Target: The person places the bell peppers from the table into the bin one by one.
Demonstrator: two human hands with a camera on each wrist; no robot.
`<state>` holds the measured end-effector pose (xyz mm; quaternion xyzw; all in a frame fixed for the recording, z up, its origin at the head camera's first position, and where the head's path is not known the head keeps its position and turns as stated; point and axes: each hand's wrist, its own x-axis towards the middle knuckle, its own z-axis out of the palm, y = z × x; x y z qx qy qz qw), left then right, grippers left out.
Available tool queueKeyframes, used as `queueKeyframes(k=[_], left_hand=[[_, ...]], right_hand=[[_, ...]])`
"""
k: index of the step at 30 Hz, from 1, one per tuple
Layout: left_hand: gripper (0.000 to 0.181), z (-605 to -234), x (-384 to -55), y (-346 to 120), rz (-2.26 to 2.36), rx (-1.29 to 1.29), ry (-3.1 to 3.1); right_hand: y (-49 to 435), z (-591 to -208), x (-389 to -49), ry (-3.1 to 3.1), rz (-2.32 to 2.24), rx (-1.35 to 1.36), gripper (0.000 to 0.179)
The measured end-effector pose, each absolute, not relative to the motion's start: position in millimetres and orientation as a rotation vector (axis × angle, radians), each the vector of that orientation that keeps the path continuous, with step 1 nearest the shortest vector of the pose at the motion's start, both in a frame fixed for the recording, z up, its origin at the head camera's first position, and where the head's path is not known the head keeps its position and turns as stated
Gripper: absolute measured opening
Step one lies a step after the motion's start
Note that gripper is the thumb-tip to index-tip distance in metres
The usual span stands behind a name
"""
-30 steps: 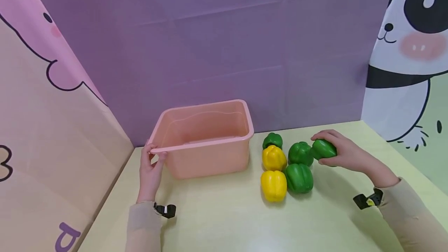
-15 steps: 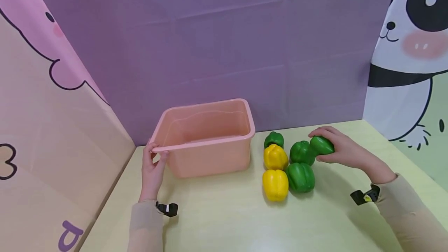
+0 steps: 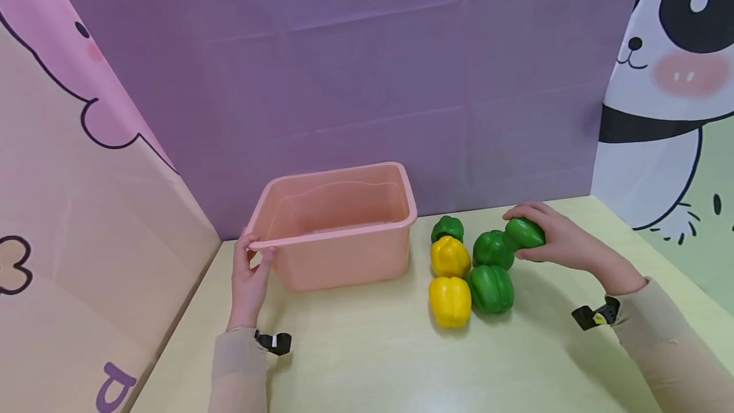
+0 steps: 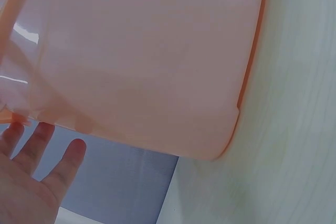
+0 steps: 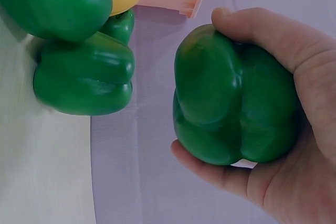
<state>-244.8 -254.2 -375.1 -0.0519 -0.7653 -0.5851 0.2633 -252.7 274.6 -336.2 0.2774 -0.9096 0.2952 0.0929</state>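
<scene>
My right hand grips a green bell pepper between thumb and fingers, at the back right of the group. In the right wrist view this held pepper sits beside another green pepper, with purple backdrop showing between them. At the left, my left hand grips the front left corner of a pink plastic bin, thumb below the rim. Its fingers reach along the bin's wall in the left wrist view. Nothing lies on the visible part of the bin's floor.
Between bin and right hand, two yellow peppers and several green peppers stand close together on the pale table. A purple cloth backdrop rises right behind the bin. Printed panels flank both sides.
My right hand has moved slightly up and to the left with the green bell pepper in its grip. The left hand keeps its place on the bin's corner.
</scene>
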Motion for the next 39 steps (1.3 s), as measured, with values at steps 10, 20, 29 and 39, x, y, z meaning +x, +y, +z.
queueKeyframes(k=[10,20,29,39], left_hand=[[0.041,-375.3,-245.0,-254.1,-1.581,-0.142,-2.074],[0.041,-376.6,-244.6,-253.9,-1.575,-0.148,-2.079],[0.041,-376.1,-245.1,-254.1,-1.562,-0.159,-2.076],[0.041,-375.3,-245.2,-253.9,-1.568,-0.155,-2.068]], right_hand=[[273.9,-338.1,-255.3,-2.7,0.873,0.822,0.054],[273.6,-337.4,-256.2,-2.694,0.89,0.826,0.055],[270.2,-335.8,-258.0,-2.699,0.898,0.822,0.055],[267.9,-333.3,-256.5,-2.696,0.908,0.828,0.054]])
